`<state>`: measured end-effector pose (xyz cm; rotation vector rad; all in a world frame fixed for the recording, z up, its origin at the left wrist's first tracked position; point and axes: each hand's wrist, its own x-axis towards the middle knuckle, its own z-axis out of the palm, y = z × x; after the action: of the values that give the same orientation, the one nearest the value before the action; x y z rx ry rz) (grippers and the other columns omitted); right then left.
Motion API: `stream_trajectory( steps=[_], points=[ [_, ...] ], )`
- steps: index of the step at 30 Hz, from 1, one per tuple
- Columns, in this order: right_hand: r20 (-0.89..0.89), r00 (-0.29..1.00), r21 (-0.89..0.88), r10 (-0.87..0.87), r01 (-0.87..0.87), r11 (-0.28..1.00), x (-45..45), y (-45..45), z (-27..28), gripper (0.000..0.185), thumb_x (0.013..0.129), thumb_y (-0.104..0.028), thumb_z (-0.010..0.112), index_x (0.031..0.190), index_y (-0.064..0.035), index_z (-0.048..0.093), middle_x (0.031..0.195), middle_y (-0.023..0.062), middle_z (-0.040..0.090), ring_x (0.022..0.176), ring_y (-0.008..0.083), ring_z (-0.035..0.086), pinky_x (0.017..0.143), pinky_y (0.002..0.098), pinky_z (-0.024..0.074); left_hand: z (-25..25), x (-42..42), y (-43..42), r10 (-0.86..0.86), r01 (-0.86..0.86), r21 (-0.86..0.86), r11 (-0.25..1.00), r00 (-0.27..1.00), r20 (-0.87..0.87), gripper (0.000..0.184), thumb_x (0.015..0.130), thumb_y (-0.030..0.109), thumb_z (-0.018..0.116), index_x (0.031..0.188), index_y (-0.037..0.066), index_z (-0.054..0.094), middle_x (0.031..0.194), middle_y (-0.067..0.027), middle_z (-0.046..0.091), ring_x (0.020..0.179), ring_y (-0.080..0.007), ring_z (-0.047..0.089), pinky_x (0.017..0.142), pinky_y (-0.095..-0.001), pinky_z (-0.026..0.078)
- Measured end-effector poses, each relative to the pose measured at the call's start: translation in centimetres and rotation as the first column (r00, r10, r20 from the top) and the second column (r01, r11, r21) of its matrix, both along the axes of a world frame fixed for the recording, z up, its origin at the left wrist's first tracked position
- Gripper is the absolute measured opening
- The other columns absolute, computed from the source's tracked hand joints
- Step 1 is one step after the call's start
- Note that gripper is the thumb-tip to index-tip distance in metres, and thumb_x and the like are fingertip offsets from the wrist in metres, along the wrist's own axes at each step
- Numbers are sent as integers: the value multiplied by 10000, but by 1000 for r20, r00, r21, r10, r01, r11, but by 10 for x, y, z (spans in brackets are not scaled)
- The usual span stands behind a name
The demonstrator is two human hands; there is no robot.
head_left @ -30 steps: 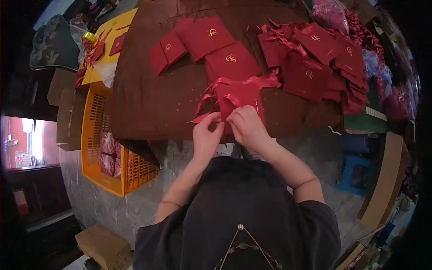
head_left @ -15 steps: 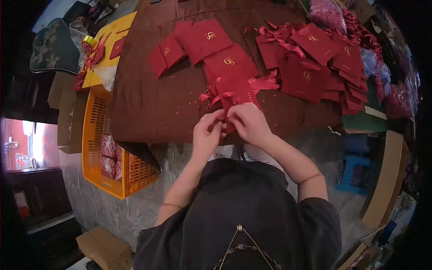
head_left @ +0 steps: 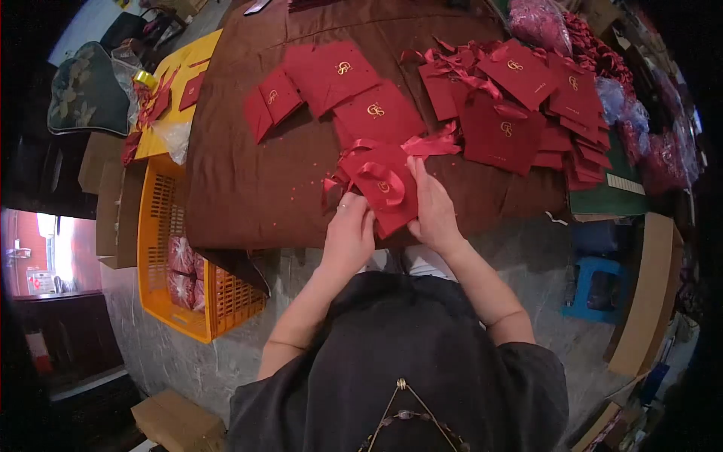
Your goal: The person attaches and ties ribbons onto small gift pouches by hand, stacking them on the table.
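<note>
A small red bag [head_left: 399,197] with a gold logo and a looped red ribbon lies tilted near the table's front edge, between my hands. My left hand [head_left: 352,224], wearing a ring, has its fingers curled at the bag's lower left edge. Along the bag's right edge lies my right hand [head_left: 433,203], its fingers stretched out together and pointing up. Loose red ribbon [head_left: 433,143] lies just beyond the bag. Behind it are flat red bags [head_left: 380,113] with gold logos, and a folded one [head_left: 273,98] is farther left.
At the right of the brown-covered table [head_left: 233,181] is a large pile of red bags [head_left: 504,132] with ribbons. A yellow crate [head_left: 177,320] holding wrapped packets stands at the left. A blue stool [head_left: 591,294] and cardboard [head_left: 640,301] are at the right.
The small bag has turned so that its logo and looped ribbon show. My right hand has gone from a pinch to lying stretched along its edge, and my left hand has shifted slightly down.
</note>
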<state>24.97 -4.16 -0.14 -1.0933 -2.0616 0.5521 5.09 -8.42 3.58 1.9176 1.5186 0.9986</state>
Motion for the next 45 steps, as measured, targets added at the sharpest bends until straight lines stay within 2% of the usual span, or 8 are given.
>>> stream_trajectory(
  steps=[2,11,16,20,26,28,34,45],
  points=[
    [293,949,324,-119,19,946,5,5,-3,750,728,-67,688,1446,-4,480,1533,198,443,1401,368,446,1146,468,365,14,4,-5,14,-14,-2,1000,999,-50,95,921,17,557,1004,-18,528,973,-217,532,940,-446,562,811,-459,473],
    [156,900,434,-407,308,847,29,18,17,615,726,-19,649,1336,-86,626,1379,112,609,1285,315,559,1060,469,421,26,-35,-20,169,-172,-25,985,981,-97,46,936,60,583,953,19,596,950,-151,574,893,-370,601,761,-445,492],
    [61,913,458,-404,334,824,18,17,33,639,678,-14,666,1299,-164,669,1192,38,649,995,263,625,834,386,518,6,-20,2,142,-44,-238,970,899,414,446,865,107,752,1265,30,570,1120,-100,620,1007,-205,620,856,-328,512],
    [66,957,390,-283,237,890,-2,0,37,640,696,-49,691,1331,-82,621,1203,83,624,1027,295,599,867,408,505,8,27,29,63,213,-251,944,631,773,552,866,54,765,1368,4,541,1236,-72,638,1101,-141,610,943,-293,499],
    [-141,969,193,-203,229,954,55,10,57,825,763,-352,814,1446,-39,474,1431,201,480,1316,397,455,1108,494,351,25,34,74,-131,89,116,989,890,436,340,996,51,597,1329,-14,609,1061,-48,681,921,-98,633,833,-254,520],
    [-184,917,228,-353,390,892,74,27,67,713,859,-265,758,1457,-31,448,1466,205,448,1342,406,425,1138,480,328,32,39,87,-21,186,-194,963,772,635,338,1009,56,577,1338,-22,603,1048,-44,680,837,-92,643,767,-260,551],
    [-490,729,-174,-478,456,873,149,114,82,317,942,-72,689,1248,2,647,999,-3,659,877,71,579,795,240,488,65,87,140,-101,226,-58,972,634,767,553,1003,105,615,1502,-7,407,1291,-118,592,1039,-155,637,829,-306,577],
    [229,528,327,-818,750,575,245,242,98,397,920,-368,647,1243,-139,689,1152,189,702,1029,427,663,862,502,528,-9,-38,154,355,-313,262,913,926,-130,264,850,203,750,1061,51,704,1032,-120,664,930,-323,627,857,-423,502]
  ],
)
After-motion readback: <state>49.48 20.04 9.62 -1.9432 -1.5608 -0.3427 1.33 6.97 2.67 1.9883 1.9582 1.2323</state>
